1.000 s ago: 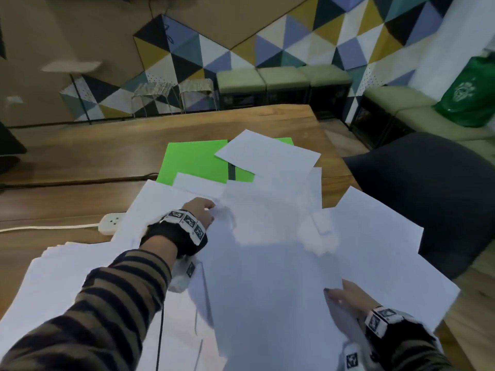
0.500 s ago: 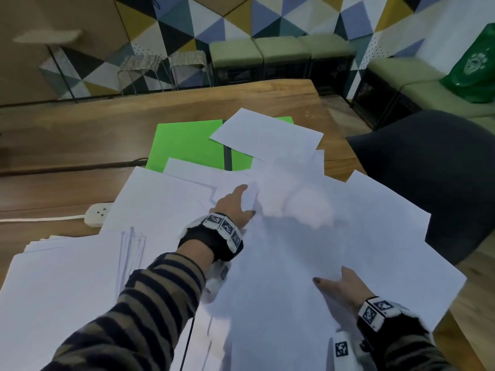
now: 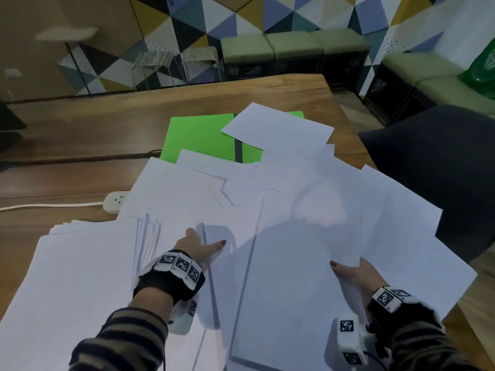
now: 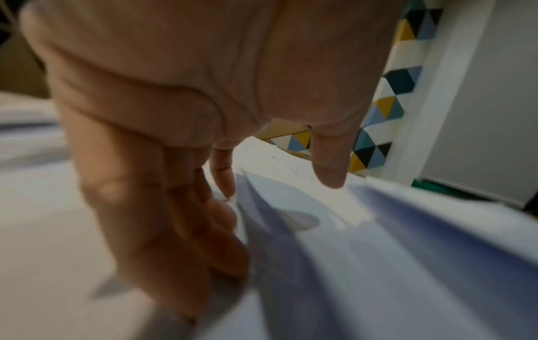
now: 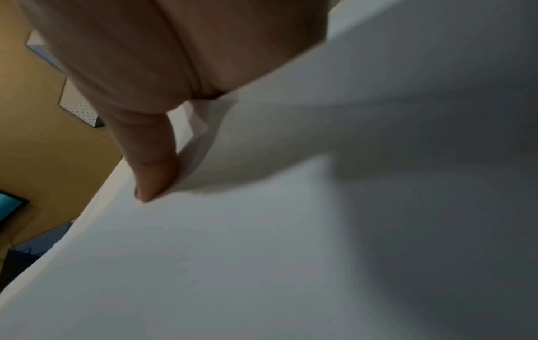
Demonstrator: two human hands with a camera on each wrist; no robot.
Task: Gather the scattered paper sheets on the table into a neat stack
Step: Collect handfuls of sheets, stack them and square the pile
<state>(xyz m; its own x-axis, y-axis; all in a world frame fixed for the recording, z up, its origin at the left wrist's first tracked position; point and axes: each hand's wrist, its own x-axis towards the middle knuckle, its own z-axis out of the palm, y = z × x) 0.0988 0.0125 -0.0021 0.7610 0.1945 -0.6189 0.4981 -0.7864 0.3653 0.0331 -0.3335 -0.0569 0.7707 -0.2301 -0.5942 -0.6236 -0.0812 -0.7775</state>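
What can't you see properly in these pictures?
- Right hand, head view: its fingers are tucked under the papers; only the thumb shows. The right wrist view shows the same.
- Left hand, left wrist view: blurred, so its grip on the sheets is unclear.
- Green folder, head view: white sheets cover its near part.
- Socket strip, head view: half under paper.
- Table, head view: the near part is buried; the sheet count cannot be told.

Left hand (image 3: 198,247) low, thumb out, fingers extended; right hand (image 3: 353,274) low, thumb forward, fingers hidden
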